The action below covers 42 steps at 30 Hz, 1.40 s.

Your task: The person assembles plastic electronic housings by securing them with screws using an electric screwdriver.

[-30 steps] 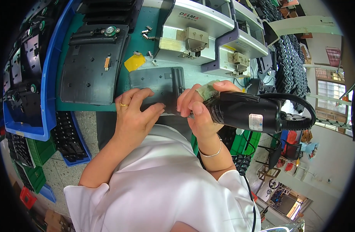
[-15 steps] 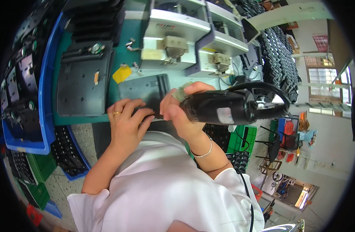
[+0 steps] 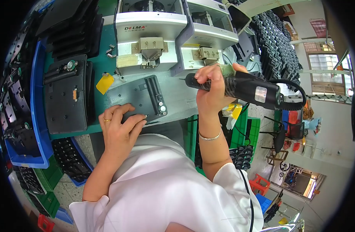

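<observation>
My right hand [image 3: 212,87] is wrapped round a black electric screwdriver [image 3: 247,89] with a corded tail. Its thin bit points left, raised above the bench and away from the panel. A flat dark grey plastic panel [image 3: 133,98] lies in front of me, with a raised black bar [image 3: 154,92] and round silver parts near its right end. My left hand [image 3: 121,121] rests at the panel's near edge. Its thumb and forefinger are pinched together beside a tiny pale spot that I cannot make out.
Two white screw-feeder machines [image 3: 150,29] stand behind the panel. A yellow paper piece [image 3: 104,83] and small metal parts lie left of them. Similar panels [image 3: 65,104] are stacked further left, beside a blue crate [image 3: 38,116]. Black parts are piled [image 3: 278,50] at the far right.
My right hand has lifted the screwdriver off to the right, away from my left hand, uncovering the panel's right end. My left hand stays at the near edge.
</observation>
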Motion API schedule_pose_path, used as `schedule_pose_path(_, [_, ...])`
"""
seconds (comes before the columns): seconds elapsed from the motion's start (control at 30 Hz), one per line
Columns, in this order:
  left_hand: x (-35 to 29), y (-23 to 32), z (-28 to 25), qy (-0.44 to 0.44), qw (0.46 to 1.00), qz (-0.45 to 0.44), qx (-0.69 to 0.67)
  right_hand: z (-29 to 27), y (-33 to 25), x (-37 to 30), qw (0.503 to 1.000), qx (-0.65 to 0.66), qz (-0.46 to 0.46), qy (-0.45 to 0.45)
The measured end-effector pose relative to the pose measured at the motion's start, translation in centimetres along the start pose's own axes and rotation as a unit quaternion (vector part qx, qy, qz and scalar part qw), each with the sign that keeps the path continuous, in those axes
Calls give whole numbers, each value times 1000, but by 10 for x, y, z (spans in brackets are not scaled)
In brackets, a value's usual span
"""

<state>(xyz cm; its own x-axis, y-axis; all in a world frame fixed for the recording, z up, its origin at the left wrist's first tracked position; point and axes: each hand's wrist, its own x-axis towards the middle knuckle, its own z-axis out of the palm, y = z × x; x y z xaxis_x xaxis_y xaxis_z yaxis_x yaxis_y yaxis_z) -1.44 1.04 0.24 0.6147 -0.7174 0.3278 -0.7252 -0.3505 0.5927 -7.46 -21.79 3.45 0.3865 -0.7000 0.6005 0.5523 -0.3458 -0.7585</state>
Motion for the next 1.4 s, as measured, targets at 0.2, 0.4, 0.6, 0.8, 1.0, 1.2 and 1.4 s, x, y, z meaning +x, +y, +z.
schedule_pose_path(0.2, [-1, 2, -2, 6, 1000, 2, -3, 1, 1, -6, 999, -42, -9, 1])
schedule_pose_path(0.4, [16, 14, -1, 46, 994, 20, -93, 24, -56, -8, 965, 237, 104, 50])
schedule_pose_path(0.6, [26, 15, 6, 67, 972, -30, -221, 32, -65, -21, 949, 286, 128, 18])
schedule_pose_path(0.8, [22, 6, 3, 78, 975, 1, -208, 37, -64, -25, 952, 271, 142, -4])
schedule_pose_path(1.0, [20, 4, 2, 91, 981, 23, -173, 41, -66, -27, 952, 263, 154, -19])
schedule_pose_path(1.2, [16, 4, -3, 82, 987, 31, -134, 42, -71, -31, 962, 207, 158, -78])
schedule_pose_path(1.4, [13, 0, -2, 83, 988, 39, -124, 43, -73, -33, 964, 168, 166, -118])
